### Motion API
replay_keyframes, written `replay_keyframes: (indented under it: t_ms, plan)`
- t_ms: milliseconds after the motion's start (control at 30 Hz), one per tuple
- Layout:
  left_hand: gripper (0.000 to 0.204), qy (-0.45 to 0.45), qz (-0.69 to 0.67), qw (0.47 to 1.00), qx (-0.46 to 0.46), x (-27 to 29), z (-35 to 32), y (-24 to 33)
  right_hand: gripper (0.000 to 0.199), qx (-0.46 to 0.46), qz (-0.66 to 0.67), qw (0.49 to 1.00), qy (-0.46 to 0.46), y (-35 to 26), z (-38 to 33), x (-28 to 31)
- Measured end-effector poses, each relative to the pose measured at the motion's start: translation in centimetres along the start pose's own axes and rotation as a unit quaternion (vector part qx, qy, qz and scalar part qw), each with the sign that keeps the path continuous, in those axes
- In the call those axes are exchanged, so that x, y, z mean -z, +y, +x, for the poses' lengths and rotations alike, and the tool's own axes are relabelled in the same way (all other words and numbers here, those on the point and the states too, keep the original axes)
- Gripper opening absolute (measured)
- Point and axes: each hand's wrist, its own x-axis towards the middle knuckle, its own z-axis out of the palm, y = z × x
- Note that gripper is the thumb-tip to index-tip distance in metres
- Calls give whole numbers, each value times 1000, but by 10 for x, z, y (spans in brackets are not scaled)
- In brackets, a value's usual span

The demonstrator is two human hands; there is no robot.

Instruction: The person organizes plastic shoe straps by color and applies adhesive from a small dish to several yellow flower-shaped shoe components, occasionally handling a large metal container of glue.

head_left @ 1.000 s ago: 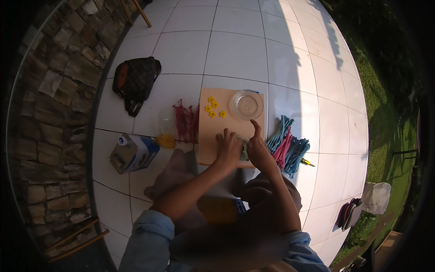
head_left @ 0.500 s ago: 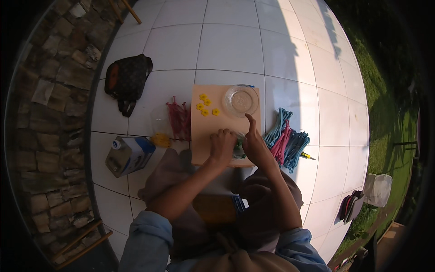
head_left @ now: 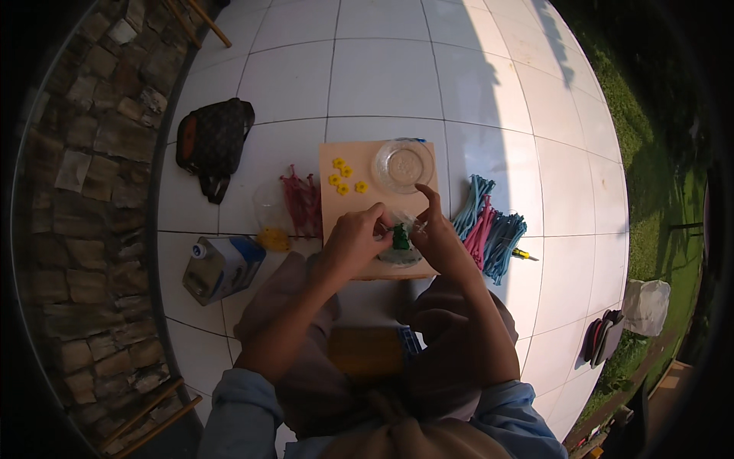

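Observation:
A clear plastic bag (head_left: 399, 258) with dark green pieces (head_left: 401, 236) inside lies at the near part of a tan board (head_left: 344, 264). My left hand (head_left: 358, 239) is closed at the bag's left side, its fingertips pinching beside the green pieces. From the right, my right hand (head_left: 442, 239) pinches the bag's other side between thumb and fingers, with the index finger raised. Beyond the hands sits a clear round dish (head_left: 404, 166) at the board's far right. Several yellow flower-shaped pieces (head_left: 344, 188) lie loose at its far left.
Pink strands (head_left: 302, 200) and a small bag of yellow pieces (head_left: 273, 240) lie left of the board. A metal can (head_left: 222, 268) and a dark backpack (head_left: 216, 141) stand farther left. Blue and pink bundles (head_left: 489, 229) lie on the right, beside a yellow-handled tool (head_left: 524, 254).
My left hand has drawn back a little to the left and turned, uncovering more of the green pieces. My right hand has shifted slightly to the right, its index finger still up.

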Motion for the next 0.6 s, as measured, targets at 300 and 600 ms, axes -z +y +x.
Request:
replay_keyframes:
  t_ms: [300, 600]
  plan:
    - [18, 14, -154, 984, -92, 9, 1, -1, 70, -40, 67, 997, -28, 10, 4, 12]
    - [20, 126, -2, 992, 8, 28, 2, -45, 66, -73, 46, 996, -32, 2, 5, 14]
